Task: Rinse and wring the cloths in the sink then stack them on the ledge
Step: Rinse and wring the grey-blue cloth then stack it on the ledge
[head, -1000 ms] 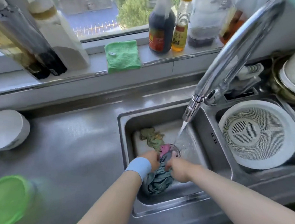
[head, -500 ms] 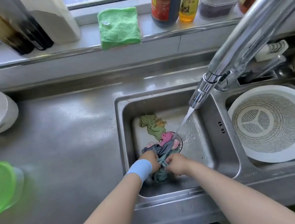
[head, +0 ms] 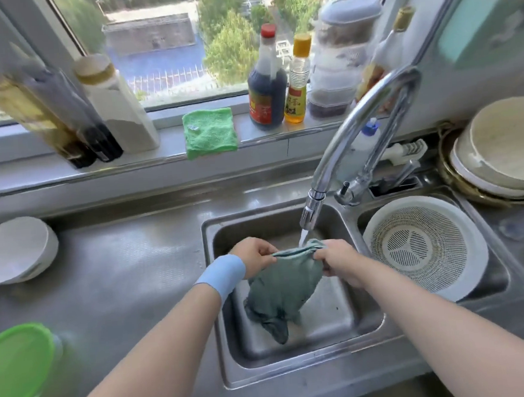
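Over the left basin of the steel sink [head: 301,369]: rinsing step, judged early in the task. Behind it, on the ledge [head: 47,182], one green cloth [head: 210,133] laid flat, judged finished. Running tap [head: 340,134] swung over the left basin. Held up clear of the basin floor: grey-green cloth [head: 284,288], hanging to a wet point, top hem stretched between both hands. Near corner pinched by left hand [head: 253,256], fingers curled round the hem. Far corner gripped the same way by right hand [head: 339,261]. Thin stream of water [head: 303,237] landing on the hem beside the right hand. Further cloths possibly hidden beneath the hanging one; cannot tell. Recommended: feed the hem sideways through the stream, keep the cloth low to limit splash, then bunch and twist over the basin.
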`<state>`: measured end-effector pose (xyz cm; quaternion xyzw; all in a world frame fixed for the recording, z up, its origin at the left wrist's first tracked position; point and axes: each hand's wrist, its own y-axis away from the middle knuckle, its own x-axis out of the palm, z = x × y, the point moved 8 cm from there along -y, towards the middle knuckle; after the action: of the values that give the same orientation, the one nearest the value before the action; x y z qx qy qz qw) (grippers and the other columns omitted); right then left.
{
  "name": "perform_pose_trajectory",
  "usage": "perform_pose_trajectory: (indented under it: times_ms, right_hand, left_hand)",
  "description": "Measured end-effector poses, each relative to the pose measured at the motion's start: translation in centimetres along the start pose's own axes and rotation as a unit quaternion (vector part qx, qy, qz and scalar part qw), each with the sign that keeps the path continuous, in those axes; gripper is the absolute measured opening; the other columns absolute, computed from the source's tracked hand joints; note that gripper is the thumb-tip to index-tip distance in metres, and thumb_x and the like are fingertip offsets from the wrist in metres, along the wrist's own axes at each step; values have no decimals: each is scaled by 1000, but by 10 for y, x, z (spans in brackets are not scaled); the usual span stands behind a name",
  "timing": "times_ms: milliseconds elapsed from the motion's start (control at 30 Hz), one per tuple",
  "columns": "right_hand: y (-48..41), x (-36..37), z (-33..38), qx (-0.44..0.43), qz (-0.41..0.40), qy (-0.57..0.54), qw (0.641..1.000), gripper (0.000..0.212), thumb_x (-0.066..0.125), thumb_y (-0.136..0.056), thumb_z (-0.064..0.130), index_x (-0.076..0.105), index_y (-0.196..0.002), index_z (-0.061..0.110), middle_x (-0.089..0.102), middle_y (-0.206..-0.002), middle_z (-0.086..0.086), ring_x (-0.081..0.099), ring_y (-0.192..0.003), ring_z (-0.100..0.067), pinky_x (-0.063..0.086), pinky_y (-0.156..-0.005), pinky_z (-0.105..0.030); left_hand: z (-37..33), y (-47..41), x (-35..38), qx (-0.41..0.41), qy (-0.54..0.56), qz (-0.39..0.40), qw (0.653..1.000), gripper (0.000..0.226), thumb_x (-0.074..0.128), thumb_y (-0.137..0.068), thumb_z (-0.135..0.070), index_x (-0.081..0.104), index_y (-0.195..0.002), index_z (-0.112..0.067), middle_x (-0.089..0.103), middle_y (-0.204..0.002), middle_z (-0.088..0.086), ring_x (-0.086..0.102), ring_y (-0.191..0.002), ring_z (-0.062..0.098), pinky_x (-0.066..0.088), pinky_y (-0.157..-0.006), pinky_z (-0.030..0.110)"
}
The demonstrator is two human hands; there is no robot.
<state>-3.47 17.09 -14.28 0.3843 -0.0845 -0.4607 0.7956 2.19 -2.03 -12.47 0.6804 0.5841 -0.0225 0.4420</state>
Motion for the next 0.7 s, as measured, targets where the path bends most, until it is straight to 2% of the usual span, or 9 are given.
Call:
perform_pose_trajectory:
  times_ms: [100,233,300,367,500,567,600,667,700]
  right_hand:
    - [2,-17,15,5,-12,23,1000,25,52,-85,-4,51,-69,16,44,-62,-4,40,-52,-15,35,-50,-24]
    - [14,-10,38,-23,27,4,999,19,51,-93,13,60,-77,19,51,-64,2,44,-54,-12,31,-47,-24]
    - [18,-9,48,-59,28,5,998,21,60,-97,25,65,-77,18,52,-56,9,43,-48,-6,31,-44,-19]
    - [15,-11,52,-98,5,13,995,30,67,-95,25,60,-67,16,45,-45,13,37,-44,-6,27,-40,-16]
    - [2,-18,46,-127,-57,8,990,43,65,-90,24,42,-54,20,33,-55,3,30,-57,-17,19,-55,-30]
    - [5,-19,48,-147,-65,30,987,27,68,-85,26,62,-61,15,52,-59,6,45,-61,-14,32,-56,-28]
    - [8,-15,49,-151,-48,29,987,15,71,-86,22,74,-71,20,64,-64,10,52,-62,-7,40,-57,-23]
    - [14,-3,47,-144,-19,25,989,12,73,-87,13,78,-86,24,69,-70,11,54,-59,-1,43,-56,-15]
    - [14,2,43,-134,-12,19,991,14,73,-86,10,78,-91,22,68,-71,11,54,-60,0,42,-56,-14]
  left_hand:
    - [-18,-2,-15,-7,22,-31,999,11,62,-93,-30,73,-92,-27,60,-68,-11,54,-63,10,47,-64,25]
    - [-48,0,-15,20,19,-29,999,12,56,-96,-28,68,-96,-27,56,-70,-9,48,-57,9,39,-52,23]
    - [-60,0,-15,44,22,-33,998,16,55,-95,-23,63,-85,-33,59,-74,-7,49,-60,12,42,-55,25]
    - [-65,-2,-19,45,54,-57,996,23,56,-94,-19,61,-79,-36,64,-79,-4,52,-66,15,44,-63,28]
    - [-47,3,-32,-10,116,-142,983,16,60,-90,-16,68,-90,-30,71,-90,-5,62,-80,16,47,-67,26]
    - [-28,3,-25,-65,125,-147,979,18,62,-87,-15,67,-98,-29,70,-93,-3,65,-81,18,53,-69,28]
    - [-20,2,-17,-94,142,-140,975,23,62,-87,-15,63,-104,-30,69,-92,-1,65,-77,19,57,-71,32]
    - [-13,2,9,-145,264,-83,950,28,55,-92,-16,55,-118,-27,65,-87,8,60,-67,23,59,-65,36]
    - [-15,4,25,-164,350,-45,921,24,51,-97,-18,55,-120,-22,63,-86,12,60,-64,25,59,-58,34]
